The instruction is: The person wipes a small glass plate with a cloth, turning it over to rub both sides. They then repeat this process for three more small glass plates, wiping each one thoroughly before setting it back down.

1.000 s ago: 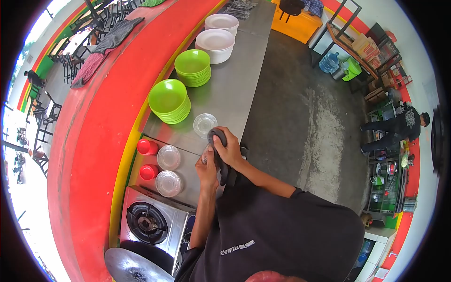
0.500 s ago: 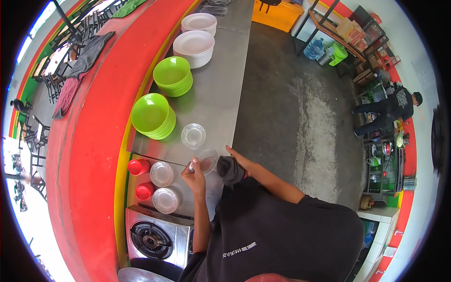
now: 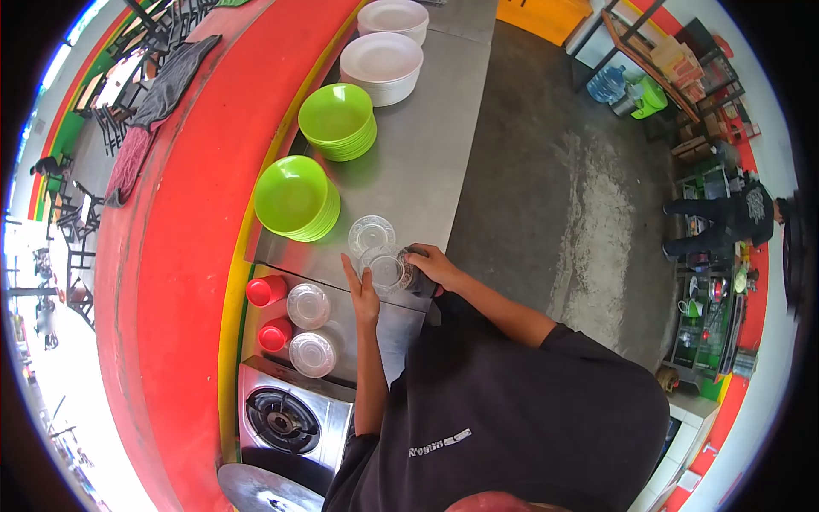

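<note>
Your clear dish (image 3: 386,270) is near the middle of the frame, above the steel tabletop (image 3: 418,162), between your two hands. Your left hand (image 3: 363,294) is mostly open, its fingers extended and spread from the thumb, which is at the dish's near left edge; you can't tell how firmly it presses. Your right hand (image 3: 437,266) is closed around a dark cloth (image 3: 421,284) at the dish's right side, its fingers curled. Just beyond the dish, a second clear dish (image 3: 372,234) lies on the tabletop, partly overlapped by it in the view. Down to the left are two clear dish stacks (image 3: 310,329) beside two red cups (image 3: 269,291), with a gas stove (image 3: 283,420) below them. Up the tabletop you have two stacks of green bowls (image 3: 295,194), then two stacks of white plates (image 3: 381,58). A red ledge (image 3: 179,256) with a yellow edge runs along the left; a gray floor (image 3: 546,171) stretches to the right, worn pale in a strip. At the right of the frame, a person in dark clothes (image 3: 744,220) is beside loaded shelves (image 3: 704,311). Your dish is round, so it has no long axis; its broad face is turned up toward you.
</note>
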### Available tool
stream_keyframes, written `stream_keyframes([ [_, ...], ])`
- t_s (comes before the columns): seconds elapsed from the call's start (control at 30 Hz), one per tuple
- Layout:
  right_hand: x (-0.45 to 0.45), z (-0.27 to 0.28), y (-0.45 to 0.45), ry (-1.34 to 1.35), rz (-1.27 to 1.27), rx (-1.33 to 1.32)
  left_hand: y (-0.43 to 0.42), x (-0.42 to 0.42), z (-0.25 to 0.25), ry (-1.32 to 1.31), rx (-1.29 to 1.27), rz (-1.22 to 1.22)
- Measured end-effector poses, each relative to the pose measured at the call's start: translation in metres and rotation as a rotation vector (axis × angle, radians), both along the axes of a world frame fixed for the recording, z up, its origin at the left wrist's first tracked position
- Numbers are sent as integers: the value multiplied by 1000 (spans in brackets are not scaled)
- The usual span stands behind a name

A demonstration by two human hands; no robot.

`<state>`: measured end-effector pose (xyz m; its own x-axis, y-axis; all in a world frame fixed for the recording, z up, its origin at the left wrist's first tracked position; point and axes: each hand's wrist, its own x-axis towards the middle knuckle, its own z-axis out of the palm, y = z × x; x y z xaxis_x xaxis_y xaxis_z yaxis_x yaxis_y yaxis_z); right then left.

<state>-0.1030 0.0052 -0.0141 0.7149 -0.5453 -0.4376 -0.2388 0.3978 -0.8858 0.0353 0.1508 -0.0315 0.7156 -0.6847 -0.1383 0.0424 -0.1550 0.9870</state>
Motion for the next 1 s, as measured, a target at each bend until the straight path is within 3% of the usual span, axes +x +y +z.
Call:
stream_keyframes([
  [0.07, 11, -21, -4, -10, -13, -137, -6, 8, -20, 13, 128, 54],
  [0.33, 47, -39, -23, 179, -120, -475, -29, 36, -66, -138, 101, 34],
  [0.77, 79, -42, -48, 332, -222, -506, -57, 42, -75, -336, 181, 86],
  [1.0, 77, -53, -48, 393, -234, -549, -63, 43, -60, -300, 301, 105],
])
